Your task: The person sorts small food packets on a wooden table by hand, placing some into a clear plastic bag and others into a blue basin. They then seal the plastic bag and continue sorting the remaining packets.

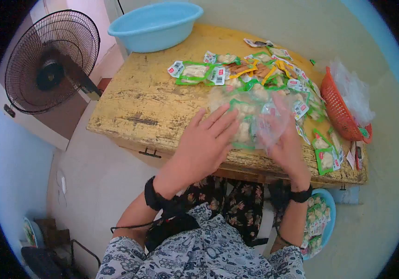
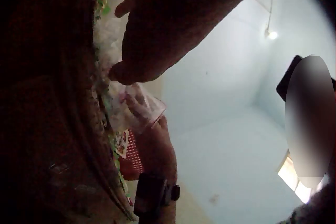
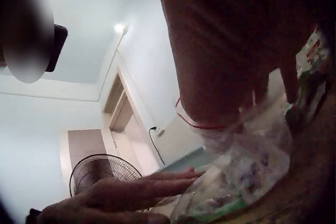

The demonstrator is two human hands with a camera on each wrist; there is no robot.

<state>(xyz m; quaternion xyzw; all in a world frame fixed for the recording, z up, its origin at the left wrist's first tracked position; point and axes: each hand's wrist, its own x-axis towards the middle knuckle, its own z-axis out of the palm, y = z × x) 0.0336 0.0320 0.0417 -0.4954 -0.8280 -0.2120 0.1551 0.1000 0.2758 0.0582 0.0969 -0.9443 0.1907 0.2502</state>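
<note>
A clear plastic bag (image 1: 250, 118) with green snack packets inside lies on the worn yellow table (image 1: 134, 102) near its front edge. My left hand (image 1: 211, 132) rests flat on the bag's left side with its fingers straight. My right hand (image 1: 285, 139) holds the bag's right end, and its fingers show through the plastic. In the left wrist view the right hand (image 2: 152, 145) grips the bag (image 2: 134, 106) at its mouth. The right wrist view shows the bag (image 3: 241, 176), its rim edged in red, with the left hand (image 3: 131, 190) stretched out beside it.
A pile of loose green and yellow snack packets (image 1: 255, 69) covers the table's far right. An orange basket (image 1: 341, 109) with clear bags sits at the right edge, a blue basin (image 1: 155, 25) at the back. A fan (image 1: 53, 60) stands left. A blue bowl (image 1: 320, 221) of packets sits on the floor.
</note>
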